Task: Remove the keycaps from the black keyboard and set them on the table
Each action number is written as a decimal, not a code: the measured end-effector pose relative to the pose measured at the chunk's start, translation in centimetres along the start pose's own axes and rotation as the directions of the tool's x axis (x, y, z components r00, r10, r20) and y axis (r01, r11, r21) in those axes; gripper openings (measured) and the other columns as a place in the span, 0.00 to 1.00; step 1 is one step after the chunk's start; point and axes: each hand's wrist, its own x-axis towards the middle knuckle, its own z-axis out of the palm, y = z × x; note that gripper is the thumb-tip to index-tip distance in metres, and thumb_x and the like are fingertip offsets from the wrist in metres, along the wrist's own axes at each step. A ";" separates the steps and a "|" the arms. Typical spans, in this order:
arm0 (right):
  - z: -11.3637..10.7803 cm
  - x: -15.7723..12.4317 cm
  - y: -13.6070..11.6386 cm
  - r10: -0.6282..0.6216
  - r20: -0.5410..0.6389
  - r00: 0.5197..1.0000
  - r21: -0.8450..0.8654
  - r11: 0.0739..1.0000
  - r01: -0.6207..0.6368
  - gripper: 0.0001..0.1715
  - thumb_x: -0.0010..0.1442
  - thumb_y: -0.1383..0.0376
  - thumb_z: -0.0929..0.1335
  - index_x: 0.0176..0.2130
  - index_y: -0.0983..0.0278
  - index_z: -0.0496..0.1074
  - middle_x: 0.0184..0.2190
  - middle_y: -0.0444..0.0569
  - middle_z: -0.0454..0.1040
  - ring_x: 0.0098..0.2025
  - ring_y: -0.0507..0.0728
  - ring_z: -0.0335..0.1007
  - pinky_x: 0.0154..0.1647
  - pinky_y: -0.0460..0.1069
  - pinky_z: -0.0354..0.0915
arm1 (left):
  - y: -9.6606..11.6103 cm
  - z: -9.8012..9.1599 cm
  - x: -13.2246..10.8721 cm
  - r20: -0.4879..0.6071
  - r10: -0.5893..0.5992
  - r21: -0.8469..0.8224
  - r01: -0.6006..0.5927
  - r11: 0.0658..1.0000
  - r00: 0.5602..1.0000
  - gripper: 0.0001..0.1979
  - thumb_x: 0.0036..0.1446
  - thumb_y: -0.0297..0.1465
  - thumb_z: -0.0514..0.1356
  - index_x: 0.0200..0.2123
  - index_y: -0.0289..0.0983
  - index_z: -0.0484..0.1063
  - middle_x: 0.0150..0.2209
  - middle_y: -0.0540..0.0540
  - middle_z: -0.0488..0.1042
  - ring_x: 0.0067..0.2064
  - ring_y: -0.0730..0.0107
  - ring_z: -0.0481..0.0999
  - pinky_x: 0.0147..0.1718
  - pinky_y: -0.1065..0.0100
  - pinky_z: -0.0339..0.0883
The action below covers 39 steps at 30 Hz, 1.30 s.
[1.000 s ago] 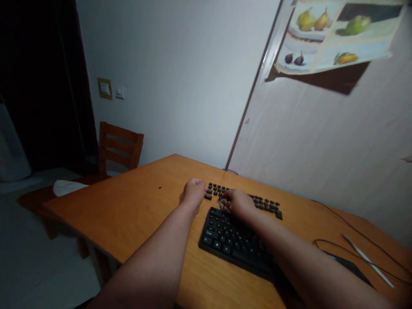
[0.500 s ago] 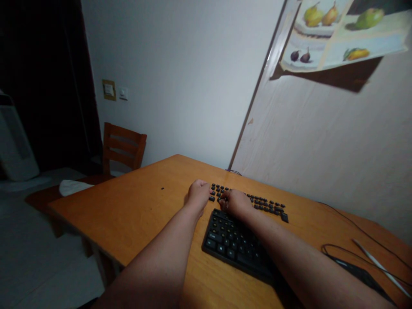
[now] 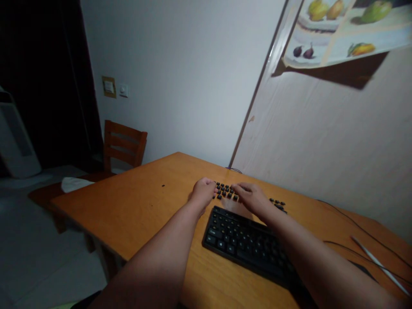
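A black keyboard [image 3: 244, 253] lies on the wooden table in front of me; its lower-left keys have caps, while bare switch posts show in the rows above. Beyond it, loose black keycaps [image 3: 224, 189] are laid out in rows. My left hand [image 3: 202, 194] rests at the left end of these rows, its fingers curled in; anything between them is hidden. My right hand [image 3: 252, 198] hovers over the middle of the rows, fingers stretched toward the keycaps, with nothing visible in them. It hides part of the rows, and my right forearm covers the keyboard's right side.
One small black piece [image 3: 163, 186] lies apart on the left of the table [image 3: 128, 214]. At the right are a thin cable [image 3: 347, 246] and a white stick [image 3: 380, 264]. A wooden chair [image 3: 125, 141] stands past the far-left edge, by the wall.
My right hand has moved right and slightly up from the keycaps beside my left hand, its fingers now extended. My left hand has hardly moved. The view has shifted slightly.
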 end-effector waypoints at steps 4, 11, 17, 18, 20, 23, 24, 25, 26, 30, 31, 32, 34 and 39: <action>-1.5 -2.7 -1.2 0.170 0.029 0.985 0.301 0.938 -0.171 0.12 0.59 0.58 0.62 0.30 0.63 0.69 0.13 0.39 0.64 0.16 0.50 0.58 0.20 0.45 0.55 | 0.2 0.6 -0.5 0.119 0.042 -0.032 -0.038 0.999 0.992 0.05 0.52 0.32 0.56 0.31 0.35 0.67 0.28 0.46 0.74 0.24 0.78 0.68 0.22 0.76 0.57; -2.6 -6.5 -1.8 0.107 0.310 0.945 0.462 0.851 -0.248 0.15 0.54 0.54 0.70 0.35 0.63 0.69 0.19 0.40 0.70 0.18 0.48 0.59 0.18 0.43 0.53 | 0.5 1.2 -1.8 0.290 0.113 -0.037 -0.107 0.994 0.950 0.05 0.50 0.30 0.57 0.31 0.36 0.67 0.28 0.48 0.73 0.26 0.77 0.68 0.26 0.75 0.61; -2.2 -7.5 -1.8 -0.064 0.329 0.942 0.433 0.897 -0.090 0.20 0.59 0.51 0.66 0.32 0.65 0.73 0.22 0.43 0.70 0.22 0.50 0.61 0.23 0.44 0.56 | 0.5 1.3 -2.4 0.403 0.119 0.013 -0.136 0.991 0.907 0.07 0.48 0.31 0.57 0.32 0.36 0.67 0.28 0.48 0.74 0.29 0.73 0.71 0.29 0.72 0.63; -2.1 -7.6 -1.8 -0.095 0.321 0.942 0.423 0.905 -0.053 0.19 0.60 0.52 0.66 0.32 0.64 0.74 0.24 0.43 0.71 0.24 0.50 0.62 0.25 0.45 0.57 | 0.5 1.3 -2.5 0.413 0.116 0.017 -0.135 0.991 0.903 0.07 0.48 0.30 0.57 0.32 0.35 0.67 0.28 0.48 0.74 0.29 0.72 0.71 0.29 0.72 0.63; -2.0 -7.7 -1.7 -0.136 0.320 0.938 0.397 0.918 -0.002 0.17 0.60 0.54 0.66 0.32 0.64 0.75 0.26 0.44 0.72 0.27 0.51 0.64 0.28 0.45 0.59 | 0.7 1.4 -2.6 0.424 0.113 0.030 -0.139 0.990 0.898 0.06 0.48 0.30 0.57 0.32 0.35 0.68 0.28 0.48 0.74 0.29 0.72 0.72 0.30 0.71 0.63; -1.9 -7.7 -1.6 -0.143 0.346 0.927 0.363 0.932 0.008 0.16 0.62 0.55 0.65 0.32 0.64 0.74 0.24 0.43 0.70 0.26 0.51 0.62 0.27 0.45 0.57 | 0.9 1.4 -2.8 0.424 0.109 0.045 -0.141 0.989 0.899 0.06 0.47 0.29 0.57 0.31 0.35 0.68 0.28 0.48 0.74 0.29 0.72 0.72 0.30 0.71 0.63; -1.8 -7.7 -1.6 -0.142 0.354 0.924 0.358 0.934 0.006 0.16 0.62 0.55 0.64 0.32 0.64 0.73 0.23 0.42 0.69 0.25 0.50 0.61 0.26 0.45 0.57 | 1.0 1.4 -2.9 0.423 0.108 0.049 -0.142 0.989 0.899 0.06 0.47 0.29 0.57 0.31 0.35 0.68 0.28 0.48 0.74 0.29 0.72 0.72 0.30 0.71 0.63; -1.8 -7.7 -1.6 -0.142 0.361 0.922 0.354 0.935 0.005 0.17 0.62 0.55 0.64 0.32 0.64 0.73 0.22 0.42 0.68 0.24 0.50 0.60 0.25 0.45 0.56 | 1.1 1.4 -2.9 0.424 0.107 0.053 -0.143 0.988 0.899 0.06 0.47 0.29 0.57 0.32 0.35 0.68 0.28 0.48 0.74 0.29 0.72 0.72 0.30 0.71 0.63; -1.7 -7.7 -1.7 -0.142 0.367 0.919 0.351 0.936 0.005 0.17 0.62 0.55 0.64 0.32 0.64 0.73 0.22 0.42 0.67 0.24 0.50 0.59 0.24 0.45 0.55 | 1.1 1.4 -2.9 0.425 0.106 0.059 -0.144 0.988 0.899 0.06 0.47 0.29 0.57 0.32 0.35 0.68 0.28 0.48 0.74 0.29 0.72 0.72 0.29 0.71 0.63; -1.3 -7.8 -1.8 -0.144 0.372 0.917 0.337 0.941 0.011 0.16 0.62 0.55 0.64 0.32 0.63 0.73 0.21 0.41 0.66 0.22 0.49 0.57 0.23 0.44 0.53 | 1.0 1.4 -2.9 0.445 0.109 0.068 -0.154 0.986 0.889 0.06 0.47 0.29 0.57 0.32 0.35 0.68 0.27 0.49 0.73 0.28 0.73 0.71 0.28 0.72 0.62; -1.1 -7.8 -1.8 -0.141 0.367 0.919 0.334 0.943 0.012 0.16 0.62 0.55 0.64 0.32 0.63 0.73 0.20 0.41 0.66 0.22 0.49 0.57 0.23 0.44 0.53 | 1.0 1.3 -2.8 0.452 0.108 0.068 -0.155 0.986 0.886 0.06 0.47 0.28 0.56 0.31 0.35 0.68 0.26 0.50 0.72 0.27 0.74 0.70 0.28 0.72 0.62; -0.9 -7.8 -1.8 -0.137 0.360 0.923 0.331 0.944 0.011 0.16 0.61 0.55 0.64 0.31 0.63 0.73 0.20 0.41 0.66 0.22 0.50 0.57 0.22 0.44 0.53 | 0.9 1.3 -2.8 0.457 0.109 0.067 -0.156 0.985 0.883 0.06 0.47 0.28 0.56 0.31 0.35 0.68 0.26 0.50 0.72 0.27 0.74 0.70 0.28 0.73 0.61; -0.5 -7.9 -1.8 -0.120 0.346 0.930 0.324 0.946 0.002 0.16 0.61 0.55 0.64 0.31 0.62 0.73 0.20 0.41 0.66 0.21 0.50 0.58 0.22 0.44 0.53 | 0.8 1.3 -2.8 0.462 0.110 0.066 -0.158 0.985 0.880 0.05 0.47 0.28 0.56 0.31 0.35 0.68 0.25 0.50 0.72 0.27 0.74 0.69 0.27 0.73 0.61; 0.3 -8.1 -1.9 -0.053 0.350 0.935 0.328 0.942 -0.069 0.15 0.61 0.54 0.64 0.29 0.62 0.69 0.18 0.41 0.66 0.19 0.50 0.59 0.19 0.44 0.53 | 0.8 1.3 -3.0 0.460 0.108 0.053 -0.149 0.987 0.881 0.06 0.47 0.28 0.56 0.31 0.35 0.69 0.25 0.50 0.71 0.27 0.74 0.69 0.26 0.73 0.60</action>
